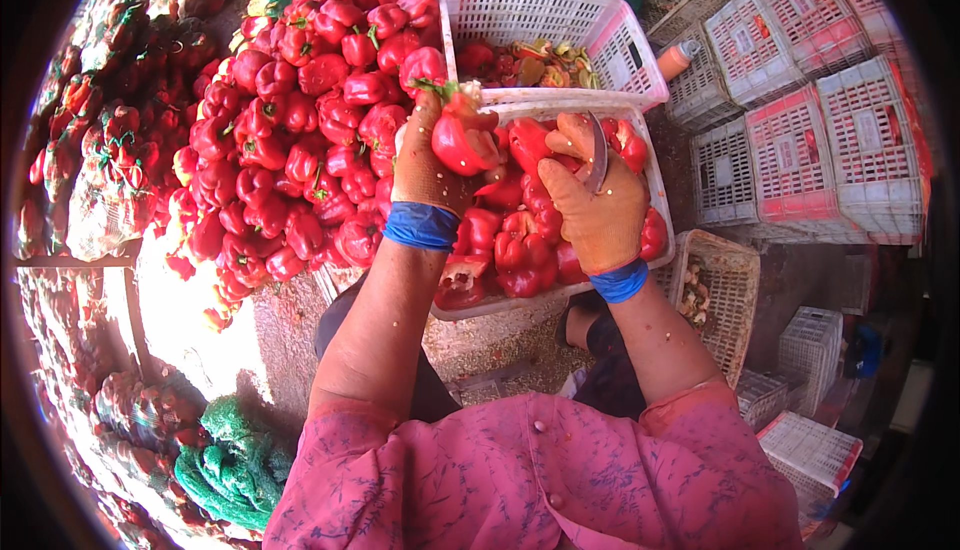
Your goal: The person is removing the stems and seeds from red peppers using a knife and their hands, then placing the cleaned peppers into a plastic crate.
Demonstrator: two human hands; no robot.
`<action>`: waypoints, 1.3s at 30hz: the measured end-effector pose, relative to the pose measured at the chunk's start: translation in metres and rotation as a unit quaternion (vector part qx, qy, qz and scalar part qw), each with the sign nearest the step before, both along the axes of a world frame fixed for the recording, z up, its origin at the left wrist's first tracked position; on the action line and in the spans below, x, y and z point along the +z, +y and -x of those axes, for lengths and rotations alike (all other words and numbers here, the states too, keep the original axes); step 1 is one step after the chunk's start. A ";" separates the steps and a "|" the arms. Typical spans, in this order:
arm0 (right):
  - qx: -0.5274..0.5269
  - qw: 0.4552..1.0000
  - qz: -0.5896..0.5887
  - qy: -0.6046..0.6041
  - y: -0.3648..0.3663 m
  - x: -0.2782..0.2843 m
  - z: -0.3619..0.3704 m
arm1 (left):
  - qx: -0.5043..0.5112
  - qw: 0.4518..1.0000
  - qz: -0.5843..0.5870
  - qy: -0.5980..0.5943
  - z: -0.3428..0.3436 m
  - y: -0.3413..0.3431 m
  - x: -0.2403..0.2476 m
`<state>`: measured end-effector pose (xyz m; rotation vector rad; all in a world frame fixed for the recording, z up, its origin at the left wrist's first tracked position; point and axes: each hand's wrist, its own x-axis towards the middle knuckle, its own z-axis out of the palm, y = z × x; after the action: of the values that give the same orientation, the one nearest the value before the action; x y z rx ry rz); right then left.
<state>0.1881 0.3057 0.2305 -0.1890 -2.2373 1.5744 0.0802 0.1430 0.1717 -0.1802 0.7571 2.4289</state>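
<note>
My left hand (432, 162), in an orange glove with a blue wristband, is closed round a red bell pepper (467, 144). At the pepper's top, a pale seedy core with a green stem (460, 98) shows beside my fingers. My right hand (602, 212), gloved the same way, grips a small curved knife (599, 158) whose blade points up and away. The handle is hidden in the fist. Both hands are above a white crate (655, 165) of red peppers, some cut open. Loose seeds cling to the gloves and forearms.
A large heap of red peppers (300, 130) lies to the left. Beyond my hands stands a white crate (625, 45) with pepper scraps. Stacked crates (790, 160) line the right, and a beige basket (735, 300) sits nearer. Green netting (235, 465) lies at lower left.
</note>
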 end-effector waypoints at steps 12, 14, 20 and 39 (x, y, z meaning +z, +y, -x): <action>0.031 0.977 0.190 -0.093 0.029 0.014 -0.008 | 0.101 0.818 0.340 0.452 -0.054 0.061 0.011; 0.003 0.970 0.209 -0.124 0.036 0.008 -0.010 | 0.037 0.855 0.324 0.404 -0.060 0.062 0.020; -0.114 0.942 0.253 -0.186 0.042 -0.005 -0.020 | -0.072 0.904 0.274 0.321 -0.067 0.069 0.022; -0.123 0.959 0.117 -0.229 0.057 -0.032 -0.017 | -0.046 0.951 0.226 0.208 -0.070 0.075 -0.009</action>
<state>0.2046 0.3623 0.1983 -0.9487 -2.2207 1.7867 0.1504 0.2181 0.1628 0.1985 1.4730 2.1903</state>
